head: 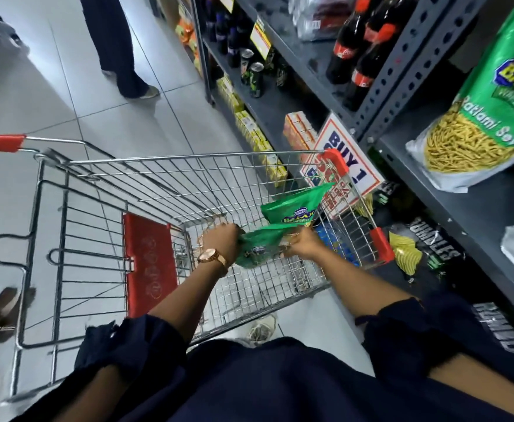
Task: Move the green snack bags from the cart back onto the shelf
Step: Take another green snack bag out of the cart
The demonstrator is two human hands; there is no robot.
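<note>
Down in the cart [146, 190], both hands on a green bag

From the left: the left hand [220, 239], watch [211, 256] on its wrist, is curled over one end of the bag [258, 246]; the right hand [304, 243] pinches the other end, so the bag lies crosswise between them, long axis left to right. A second green bag [292, 208] stands tilted just behind. Both arms reach down, elbows bent. The shelf [477, 205] is off to the right, nearer the right hand, so I'd guess the lift swings that way
</note>
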